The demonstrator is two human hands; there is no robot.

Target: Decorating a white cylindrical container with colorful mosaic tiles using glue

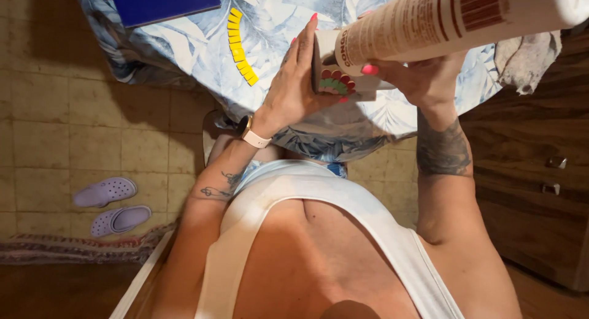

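Hands point(362, 80) tilting tube point(442, 18) (contents unseen), tiled holder point(334, 83)

Dim, warm indoor light; deep corner shadows, glare and blur top right.
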